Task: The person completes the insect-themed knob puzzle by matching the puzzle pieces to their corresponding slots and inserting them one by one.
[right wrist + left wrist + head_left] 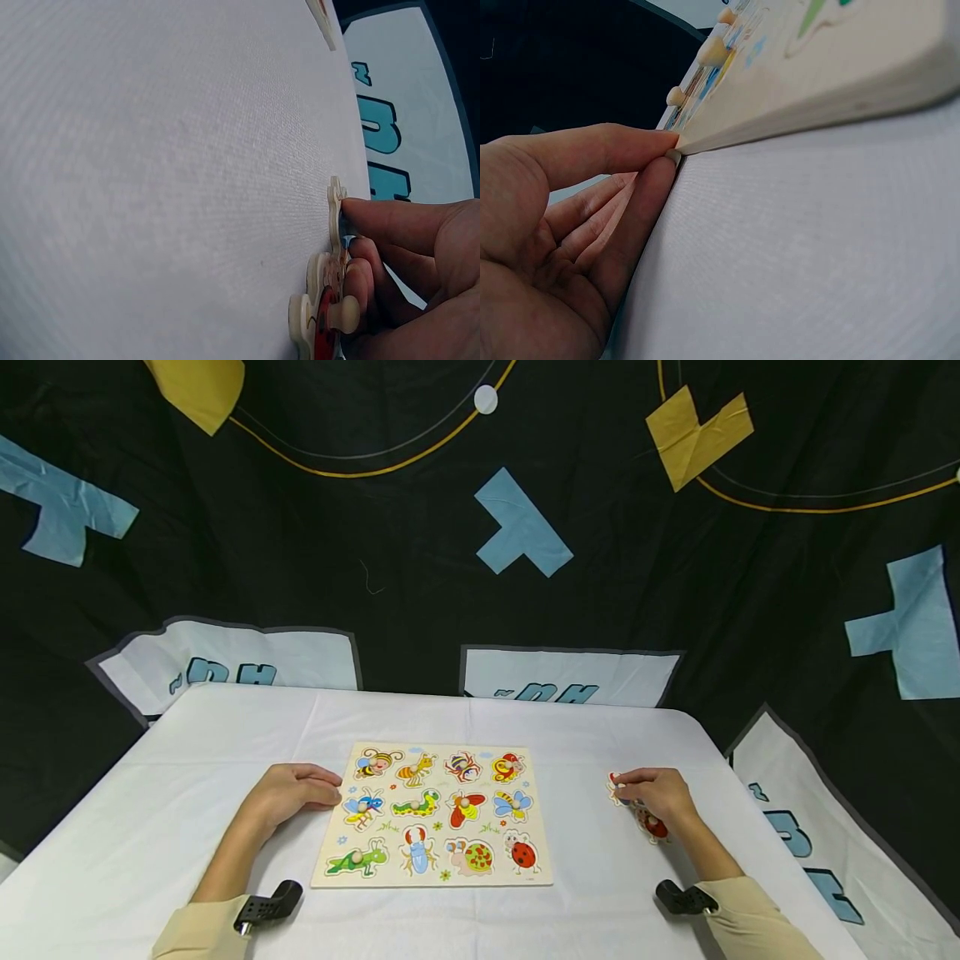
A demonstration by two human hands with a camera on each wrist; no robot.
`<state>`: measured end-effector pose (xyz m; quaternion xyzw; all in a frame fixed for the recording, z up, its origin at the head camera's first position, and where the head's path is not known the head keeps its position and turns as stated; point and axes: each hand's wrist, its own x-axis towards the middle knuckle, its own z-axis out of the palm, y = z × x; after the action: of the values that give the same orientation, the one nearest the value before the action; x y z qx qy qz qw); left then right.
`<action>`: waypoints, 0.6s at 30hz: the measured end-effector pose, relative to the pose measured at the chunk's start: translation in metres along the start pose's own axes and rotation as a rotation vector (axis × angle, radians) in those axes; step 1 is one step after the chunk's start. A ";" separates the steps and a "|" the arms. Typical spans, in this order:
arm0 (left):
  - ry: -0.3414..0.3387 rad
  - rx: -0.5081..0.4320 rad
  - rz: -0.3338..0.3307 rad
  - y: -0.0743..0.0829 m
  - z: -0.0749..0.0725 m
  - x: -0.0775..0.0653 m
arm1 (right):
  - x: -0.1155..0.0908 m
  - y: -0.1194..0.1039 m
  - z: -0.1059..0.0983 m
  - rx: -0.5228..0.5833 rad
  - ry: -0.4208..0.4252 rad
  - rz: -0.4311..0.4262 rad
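A wooden peg puzzle board (431, 883) with insect pictures lies flat on the white table. At its left edge my left hand (294, 795) pinches the rim, with thumb and index finger meeting at the corner in the left wrist view. Off to the right of the board, my right hand (660, 795) holds a small puzzle piece (335, 214) between its fingertips; their grip on it is partly hidden. Close under that hand lies a red ladybug piece (651, 825), whose round wooden knob (345, 315) shows in the right wrist view.
Wooden knobs stand up from pieces in the board, such as the green caterpillar (416, 805) and the grasshopper (358, 858). White cloth covers the table (585, 893). Behind it hangs a black curtain (420, 560) with taped blue and yellow shapes.
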<state>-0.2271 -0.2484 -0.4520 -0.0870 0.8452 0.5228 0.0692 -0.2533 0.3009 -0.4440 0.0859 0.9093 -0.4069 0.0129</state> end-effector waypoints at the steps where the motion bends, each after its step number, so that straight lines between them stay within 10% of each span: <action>1: 0.001 0.004 -0.001 0.000 0.000 0.000 | 0.000 0.000 0.000 -0.002 0.001 0.000; 18: -0.001 -0.008 -0.015 0.001 0.000 0.000 | -0.001 -0.008 0.000 -0.006 -0.009 0.011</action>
<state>-0.2271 -0.2477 -0.4511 -0.0932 0.8423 0.5258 0.0733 -0.2536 0.2957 -0.4376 0.0889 0.9100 -0.4044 0.0197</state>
